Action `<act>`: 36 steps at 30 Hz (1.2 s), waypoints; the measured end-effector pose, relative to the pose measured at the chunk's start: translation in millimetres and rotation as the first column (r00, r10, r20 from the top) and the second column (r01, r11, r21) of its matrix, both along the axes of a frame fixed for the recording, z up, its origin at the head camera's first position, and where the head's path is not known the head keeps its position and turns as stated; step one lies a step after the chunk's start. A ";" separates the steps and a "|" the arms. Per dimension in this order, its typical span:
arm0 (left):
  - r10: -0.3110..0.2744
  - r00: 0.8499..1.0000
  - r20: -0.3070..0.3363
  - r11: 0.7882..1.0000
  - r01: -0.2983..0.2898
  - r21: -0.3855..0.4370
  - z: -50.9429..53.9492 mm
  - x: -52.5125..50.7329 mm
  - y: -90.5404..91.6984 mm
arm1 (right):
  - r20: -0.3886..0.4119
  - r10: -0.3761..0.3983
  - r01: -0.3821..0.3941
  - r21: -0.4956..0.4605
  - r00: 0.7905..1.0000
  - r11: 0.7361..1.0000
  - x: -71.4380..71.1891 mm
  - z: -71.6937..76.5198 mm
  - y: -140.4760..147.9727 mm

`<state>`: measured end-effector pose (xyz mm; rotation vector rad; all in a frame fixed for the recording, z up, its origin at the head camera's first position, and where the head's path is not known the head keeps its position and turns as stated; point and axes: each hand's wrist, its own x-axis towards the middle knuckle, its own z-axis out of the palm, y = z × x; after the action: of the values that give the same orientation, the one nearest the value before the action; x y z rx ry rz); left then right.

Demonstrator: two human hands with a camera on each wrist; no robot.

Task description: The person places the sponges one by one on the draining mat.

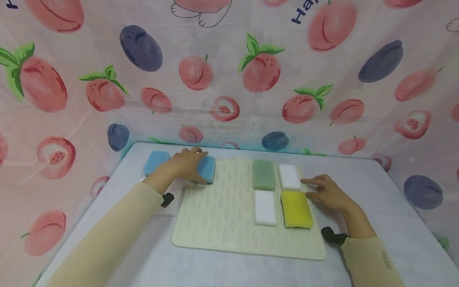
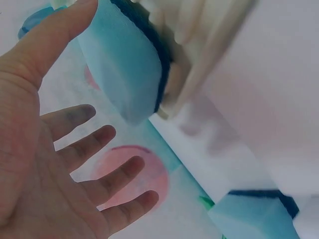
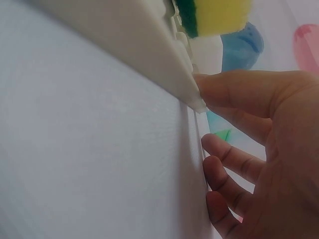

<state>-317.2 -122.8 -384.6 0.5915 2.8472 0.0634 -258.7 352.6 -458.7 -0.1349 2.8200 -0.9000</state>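
Left hand point(image 1: 184, 164): spread wide, partly hiding the blue sponge point(image 1: 206, 169) on the far-left corner of the mat point(image 1: 215, 223); contact unclear. Right hand point(image 1: 330, 193): loosely extended at the mat's right edge; index fingertip obscured in wrist view.

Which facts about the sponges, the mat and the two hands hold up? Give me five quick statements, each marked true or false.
1. The yellow sponge lies on the mat. True.
2. Two green sponges lie on the mat. False: only one green sponge does.
3. The left hand is next to a blue sponge. True.
4. The right hand grips the green sponge. False: it is at the mat's right edge.
5. Another blue sponge lies off the mat. True.
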 end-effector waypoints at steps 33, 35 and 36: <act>0.097 0.995 -0.028 0.995 -0.097 -0.016 2.9 -3.2 -76.1 | -0.022 0.022 -0.022 -0.002 1.000 1.000 1.1 3.4 -0.2; 0.101 0.994 -0.028 0.994 -0.102 -0.025 2.0 -3.4 -80.7 | -0.024 0.025 -0.025 -0.002 0.999 1.000 1.7 4.2 -0.7; 0.105 0.994 -0.026 0.994 -0.106 -0.028 1.8 -3.5 -82.8 | -0.023 0.024 -0.024 -0.003 0.999 1.000 2.0 4.6 -0.9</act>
<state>-320.7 -205.6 -382.9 0.4387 2.8965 0.0327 -256.8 351.7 -454.1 -0.1807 2.8315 -0.9031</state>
